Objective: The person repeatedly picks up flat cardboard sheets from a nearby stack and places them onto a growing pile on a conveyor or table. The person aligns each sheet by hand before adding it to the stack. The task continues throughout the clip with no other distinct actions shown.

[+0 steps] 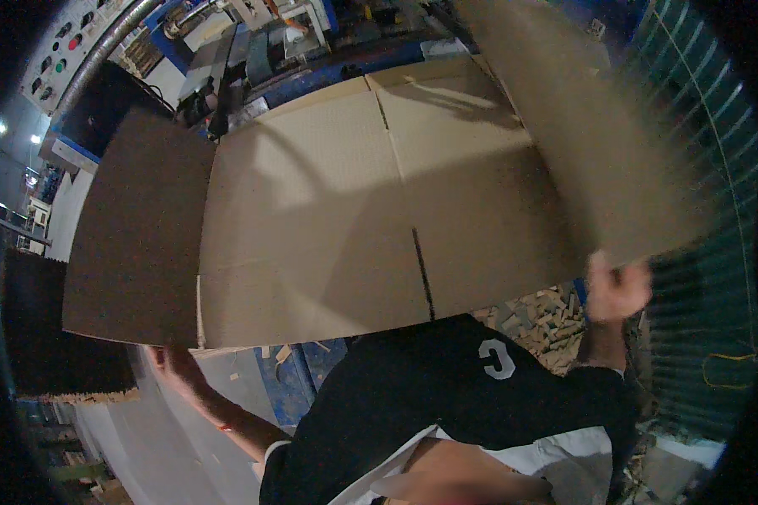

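A large brown corrugated cardboard box blank [379, 202] lies spread out in front of me, with crease lines and dark slots across it. Its left panel is darker and folded at an angle; the right panel is raised and smeared by motion. My left hand [175, 370] grips the near left edge, its fingers partly hidden under the board. At the near right, my right hand [616, 290] is closed on the lower edge of the raised panel and looks slightly blurred.
Beyond the board stands a blue machine [290, 84] with rollers. A control panel [63, 55] with buttons is at the far left. A dark cardboard stack [59, 328] sits at left. Cardboard offcuts [543, 328] pile up below right, beside a green corrugated wall [699, 311].
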The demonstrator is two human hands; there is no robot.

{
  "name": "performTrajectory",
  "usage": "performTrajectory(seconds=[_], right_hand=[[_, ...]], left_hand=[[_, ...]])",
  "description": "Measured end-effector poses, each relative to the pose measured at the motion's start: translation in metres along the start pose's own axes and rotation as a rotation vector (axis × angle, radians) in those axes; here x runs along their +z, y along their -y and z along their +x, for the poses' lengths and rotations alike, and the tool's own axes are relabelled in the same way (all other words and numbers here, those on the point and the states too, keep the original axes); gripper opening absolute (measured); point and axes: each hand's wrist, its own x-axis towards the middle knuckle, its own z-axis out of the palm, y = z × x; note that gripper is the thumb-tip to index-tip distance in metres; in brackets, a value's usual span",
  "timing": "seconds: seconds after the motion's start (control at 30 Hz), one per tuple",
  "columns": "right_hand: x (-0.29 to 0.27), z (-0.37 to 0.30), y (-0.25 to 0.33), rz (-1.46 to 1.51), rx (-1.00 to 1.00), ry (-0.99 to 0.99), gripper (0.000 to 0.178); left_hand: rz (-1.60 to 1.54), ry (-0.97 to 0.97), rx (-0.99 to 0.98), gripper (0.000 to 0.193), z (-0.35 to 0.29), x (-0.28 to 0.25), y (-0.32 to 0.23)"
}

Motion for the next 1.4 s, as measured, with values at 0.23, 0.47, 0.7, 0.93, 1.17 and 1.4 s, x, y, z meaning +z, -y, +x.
performTrajectory(seconds=[0.23, 0.47, 0.7, 0.93, 1.17, 1.4], right_hand=[[0.110, -0.016, -0.021, 0.051, -0.329, 0.701, 0.036], [0.107, -0.002, -0.053, -0.110, -0.405, 0.847, 0.047], [0.109, 0.040, -0.108, -0.297, -0.253, 0.865, 0.070], [0.106, 0.065, -0.202, -0.221, 0.282, 0.279, 0.050], [0.122, 0.105, -0.354, 0.176, 0.847, 0.143, 0.045], [0.146, 0.134, -0.310, -0.477, 0.920, 0.215, 0.038]], left_hand=[[0.816, 0.609, 0.356, 0.043, -0.056, 0.129, -0.013], [1.087, 0.920, 0.586, 0.049, -0.044, 0.159, -0.019], [1.039, 1.048, 0.646, 0.061, -0.015, 0.179, -0.007], [0.487, 1.128, -0.081, 0.069, 0.039, 0.160, 0.003], [0.495, 0.627, -0.064, 0.070, 0.117, 0.192, 0.095], [0.482, 0.682, 0.144, 0.068, 0.135, 0.195, 0.133]])
